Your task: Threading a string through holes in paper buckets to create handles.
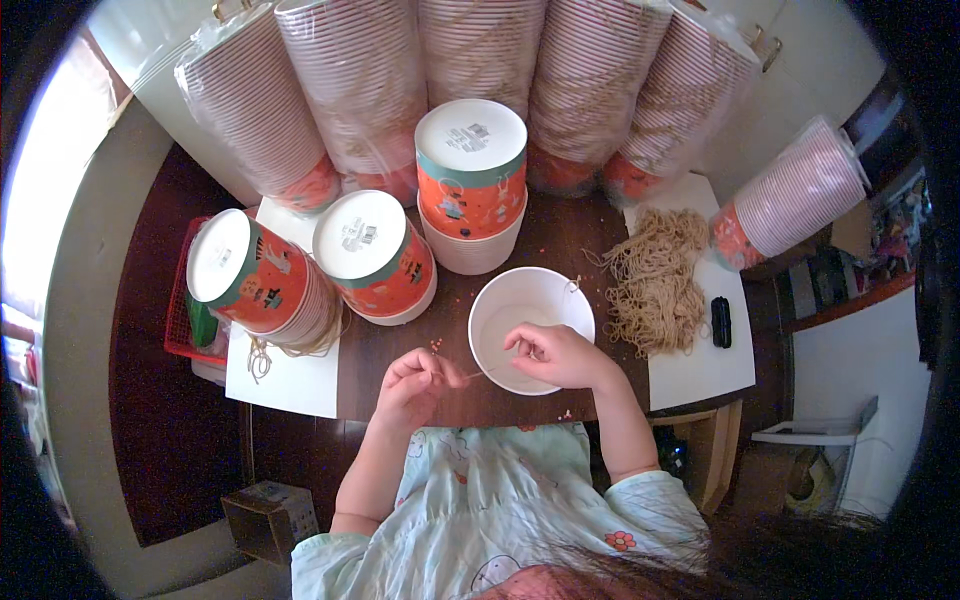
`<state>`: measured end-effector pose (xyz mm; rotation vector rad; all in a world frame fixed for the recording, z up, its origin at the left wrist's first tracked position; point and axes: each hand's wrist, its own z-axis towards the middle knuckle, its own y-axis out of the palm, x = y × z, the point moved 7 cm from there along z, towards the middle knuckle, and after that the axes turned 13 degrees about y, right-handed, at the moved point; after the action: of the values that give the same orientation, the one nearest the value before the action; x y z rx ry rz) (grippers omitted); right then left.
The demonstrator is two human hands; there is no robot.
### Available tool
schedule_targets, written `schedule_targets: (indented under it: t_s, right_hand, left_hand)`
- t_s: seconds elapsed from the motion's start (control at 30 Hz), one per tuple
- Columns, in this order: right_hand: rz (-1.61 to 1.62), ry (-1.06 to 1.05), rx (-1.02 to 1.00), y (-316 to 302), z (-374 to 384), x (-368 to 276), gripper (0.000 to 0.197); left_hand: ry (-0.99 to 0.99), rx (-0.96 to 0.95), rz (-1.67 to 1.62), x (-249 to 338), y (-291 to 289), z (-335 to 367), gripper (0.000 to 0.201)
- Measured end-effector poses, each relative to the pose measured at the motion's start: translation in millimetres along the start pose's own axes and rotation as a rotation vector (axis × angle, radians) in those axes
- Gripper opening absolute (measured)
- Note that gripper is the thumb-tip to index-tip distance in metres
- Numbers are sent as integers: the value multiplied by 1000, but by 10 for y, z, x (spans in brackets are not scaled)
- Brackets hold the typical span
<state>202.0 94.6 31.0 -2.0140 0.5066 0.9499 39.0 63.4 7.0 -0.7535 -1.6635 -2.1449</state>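
A white paper bucket [488, 300] stands upright, mouth up, at the table's front middle. A short bit of tan string [574, 286] shows at its far right rim. Just left of the bucket, my left hand [415, 386] is closed in a pinch on a thin cord [478, 375], which runs to the bucket's near left wall. My right hand [556, 354] reaches over the near right rim, its fingers curled together inside the mouth. What those fingers hold, if anything, is too small to make out.
Upside-down orange-and-green paper buckets [375, 270] stand left and behind. Tall plastic-wrapped bucket stacks [480, 60] line the back. On white sheets at right lie a heap of tan strings [655, 285] and a black object [721, 322]. A red basket [180, 320] sits at far left.
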Motion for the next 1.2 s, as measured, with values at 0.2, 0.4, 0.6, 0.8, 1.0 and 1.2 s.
schedule_targets:
  t_s: [0.2, 0.4, 0.6, 0.8, 1.0, 1.2]
  right_hand:
    - [118, -183, 79, -124, -104, -261, 12]
    - [44, -436, 108, -128, -171, -448, 11]
    - [-247, -384, 379, -83, -181, -402, 6]
    - [-333, -387, 406, 16, -162, -298, 10]
    - [-279, -335, 450, 16, -149, -271, 10]
    - [-324, -388, 428, 95, -144, -293, 14]
  left_hand:
    - [-141, 15, 593, -130, 70, 135, 15]
    - [-61, -164, 914, -244, 130, 180, 12]
    - [-126, -96, 842, -244, 83, 158, 9]
    - [-173, -84, 682, -279, 47, 148, 5]
    - [-188, -106, 737, -286, -25, 108, 6]
    - [-152, -112, 694, -270, -16, 118, 6]
